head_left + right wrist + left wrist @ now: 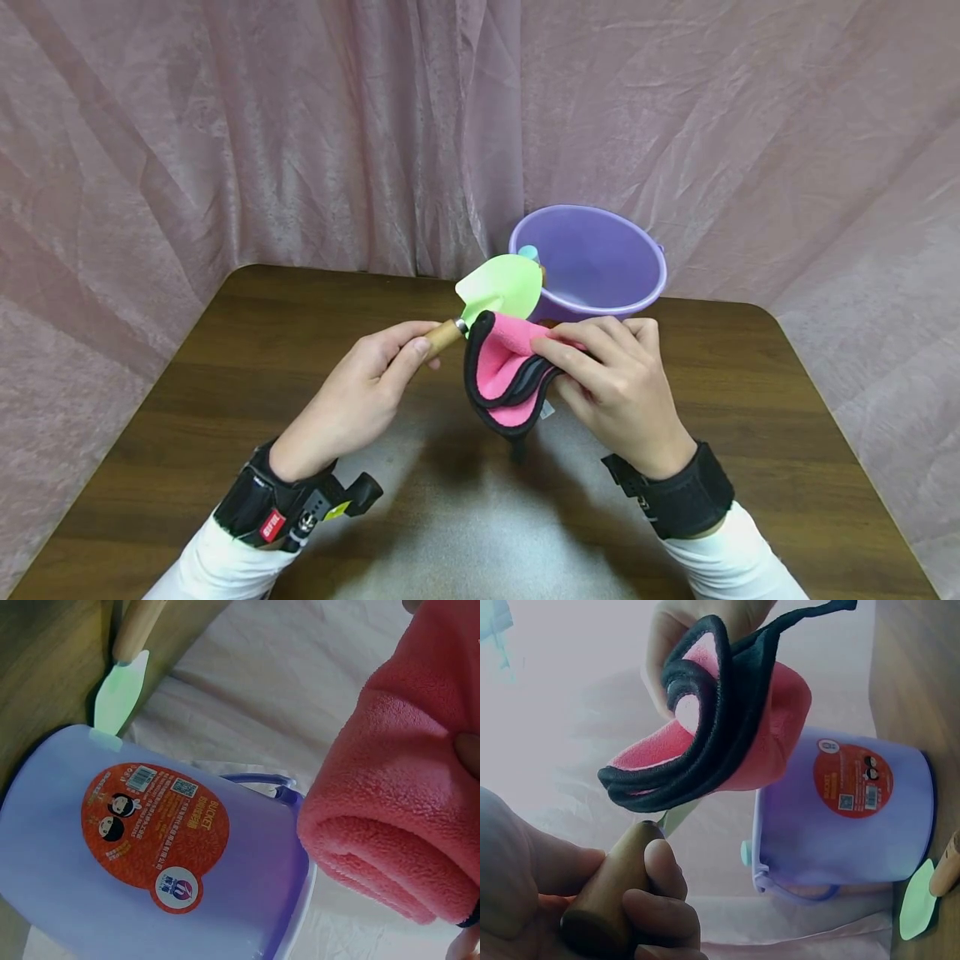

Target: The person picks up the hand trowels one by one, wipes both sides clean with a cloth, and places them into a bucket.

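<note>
My left hand (367,375) grips the wooden handle (444,337) of a garden trowel with a light green blade (504,285). A folded pink cloth (506,358) with black edging is pinched in my right hand (618,379), just in front of the blade. In the left wrist view the cloth (780,727) covers most of the blade, so whether they touch cannot be told. Its fluffy pink side (405,757) fills the right of the right wrist view. Both hands are held above the table, before the purple bucket (652,279).
The bucket stands at the table's back edge, with a turquoise end (528,252) at its rim. Beside its base lies another tool with a pale green blade (120,694) and wooden handle (139,630). Pink curtains (337,142) hang behind the brown table (247,358).
</note>
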Demonstrator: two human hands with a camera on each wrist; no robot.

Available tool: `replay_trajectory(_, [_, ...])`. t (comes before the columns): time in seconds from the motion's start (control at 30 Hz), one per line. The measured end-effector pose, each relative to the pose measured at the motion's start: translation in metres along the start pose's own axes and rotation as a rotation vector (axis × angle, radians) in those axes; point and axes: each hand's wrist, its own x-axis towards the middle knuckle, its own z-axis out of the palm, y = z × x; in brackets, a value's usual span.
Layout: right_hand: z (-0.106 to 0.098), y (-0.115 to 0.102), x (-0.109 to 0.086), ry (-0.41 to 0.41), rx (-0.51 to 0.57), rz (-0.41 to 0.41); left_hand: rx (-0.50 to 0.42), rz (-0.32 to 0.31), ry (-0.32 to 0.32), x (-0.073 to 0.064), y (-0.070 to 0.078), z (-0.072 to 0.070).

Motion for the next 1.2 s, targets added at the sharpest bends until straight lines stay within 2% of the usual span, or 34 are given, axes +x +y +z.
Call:
replay_trajectory(0.23, [-0.001, 0.001, 0.0, 0.024, -0.026, 0.068, 0.002, -0.014, -0.006, -0.001, 0.001, -0.001])
replay_trajectory(0.8, [-0.009, 0.018, -0.01, 0.063, -0.065, 0.364, 0.029, 0.003, -0.015, -0.002, 0.003, -0.003])
replay_trajectory(1.2, [-0.013, 0.026, -0.012, 0.062, -0.104, 0.527, 0.043, 0.055, -0.027, -0.002, 0.003, 0.0])
